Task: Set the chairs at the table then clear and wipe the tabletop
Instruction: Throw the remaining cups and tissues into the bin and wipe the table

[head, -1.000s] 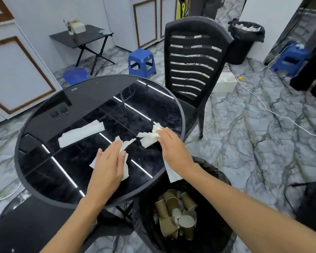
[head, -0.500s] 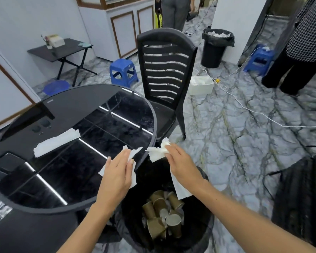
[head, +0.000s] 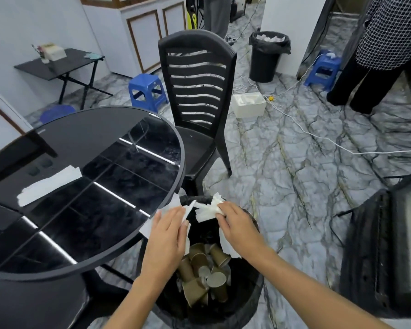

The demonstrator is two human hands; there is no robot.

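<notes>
On the far left of the round black glass desk (head: pixel 86 162) one flat white tissue strip (head: pixel 49 186) lies alone, well apart from both hands, so the clearing is not yet finished, I judge. At the right edge of the desk the left hand (head: pixel 167 236) lies with straight fingers flat on a white tissue sheet (head: pixel 150 224), which hangs half over the rim; its grip is wide, it presses and does not pinch. Just to the right, above the black trash bin (head: pixel 247 302), the right hand (head: pixel 237 229) has its grip narrow, the fingers curled around a crumpled tissue wad (head: pixel 208 211), and a loose end hangs down below the wrist. In the bin lie many brown paper cups (head: pixel 199 274). Behind the desk a black slatted chair (head: pixel 197 96) stands near its edge. The tissue is very light, soft and thin, I think; it tears easily and can stick to smooth glass. It is better to gather it in the middle into a ball and not to pull one corner
</notes>
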